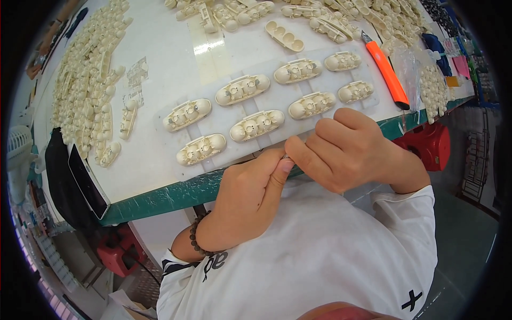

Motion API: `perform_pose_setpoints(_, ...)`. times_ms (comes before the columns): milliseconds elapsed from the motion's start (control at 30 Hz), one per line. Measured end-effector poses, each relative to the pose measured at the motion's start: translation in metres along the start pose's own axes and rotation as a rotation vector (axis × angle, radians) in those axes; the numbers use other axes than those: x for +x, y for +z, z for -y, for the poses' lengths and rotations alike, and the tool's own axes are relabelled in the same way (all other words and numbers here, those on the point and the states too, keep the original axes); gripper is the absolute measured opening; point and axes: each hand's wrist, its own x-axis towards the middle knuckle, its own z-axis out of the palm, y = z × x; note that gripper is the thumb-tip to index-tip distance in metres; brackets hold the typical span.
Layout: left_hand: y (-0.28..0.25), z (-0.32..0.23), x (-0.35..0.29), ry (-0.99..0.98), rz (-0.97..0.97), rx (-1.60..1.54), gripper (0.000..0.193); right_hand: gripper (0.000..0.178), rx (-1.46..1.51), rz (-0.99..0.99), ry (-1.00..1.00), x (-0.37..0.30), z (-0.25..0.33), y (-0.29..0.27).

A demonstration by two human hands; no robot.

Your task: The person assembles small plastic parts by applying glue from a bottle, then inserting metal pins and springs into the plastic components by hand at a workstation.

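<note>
My left hand point(250, 194) and my right hand point(344, 152) meet just in front of the table edge. Both are closed, fingertips pinched together around a tiny greyish thing point(286, 156), mostly covered by the fingers, whose kind I cannot make out. Beyond them lies a whitish translucent board point(226, 160). Two rows of cream oblong plastic parts point(257, 126) rest on it, each with rounded domes inside; several show small grey bits. My right hand is nearest the front-row part at the right point(356, 92).
An orange utility knife point(388, 77) lies right of the board. Heaps of cream parts cover the table's left point(82, 85) and far side point(373, 21). A phone point(88, 184) sits at the left edge. Red stools point(120, 250) stand below. Clear plastic bags point(409, 72) lie at right.
</note>
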Motion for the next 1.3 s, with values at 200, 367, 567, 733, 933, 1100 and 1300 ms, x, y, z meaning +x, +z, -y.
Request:
perform_pose_setpoints(200, 0.000, -0.005, 0.003, 0.049, -0.018, -0.019, 0.016, 0.016, 0.042, -0.077, 0.082, 0.004, -0.004, -0.004)
perform_pose_setpoints(367, 0.000, -0.001, 0.004, 0.076, -0.020, 0.010, 0.016, 0.016, -0.178, -0.091, 0.290, -0.014, -0.044, -0.009)
perform_pose_setpoints(567, 0.000, 0.000, 0.004, 0.035, -0.034, -0.016, 0.016, 0.032, -0.239, 0.084, 0.470, -0.030, -0.068, -0.006)
perform_pose_setpoints(733, 0.001, -0.001, 0.007, 0.061, 0.002, -0.017, 0.015, 0.042, 0.051, -0.001, 0.407, -0.018, -0.021, -0.024)
perform_pose_setpoints(933, 0.004, -0.001, 0.009, 0.101, 0.000, 0.000, 0.012, 0.043, 0.194, -0.031, 0.255, -0.004, 0.009, -0.006)
perform_pose_setpoints(1100, 0.004, 0.000, 0.010, 0.050, 0.027, -0.032, 0.013, 0.041, 0.129, -0.029, 0.214, -0.008, 0.008, 0.000)
perform_pose_setpoints(1300, 0.004, 0.001, 0.009, 0.027, 0.049, -0.054, 0.015, 0.041, 0.113, -0.023, 0.182, -0.009, 0.006, -0.003)
